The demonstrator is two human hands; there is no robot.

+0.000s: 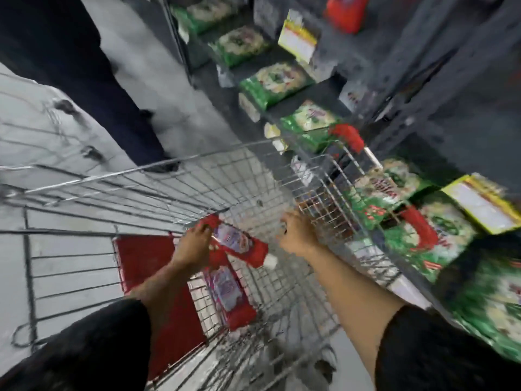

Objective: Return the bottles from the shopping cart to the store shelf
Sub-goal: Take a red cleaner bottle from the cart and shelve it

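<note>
The store shelf (324, 88) fills the right side of the view, dark and running away toward the top, loaded with green packages (275, 83) laid in a row and a few yellow-edged price cards (298, 40). The picture is blurred, so labels cannot be read. Just beside the shelf stands the wire shopping cart (174, 190), its red child-seat flap (158, 277) at the near end and its red handle pieces on the shelf side. Beyond the cart's far rim, a second person's dark trouser leg (107, 88) stands on the grey floor (158, 80).

Inside the cart basket lie two red bottles. The upper bottle (242, 244) is tilted with its white cap pointing right and down; the left hand (194, 241) reaches in, its grip closed around that bottle's red upper end. The lower bottle (231, 294) rests on the basket's wire bottom, partly under the first. The right hand (296, 232) hovers inside the cart near the shelf-side wall, fingers loosely curled and holding nothing.
</note>
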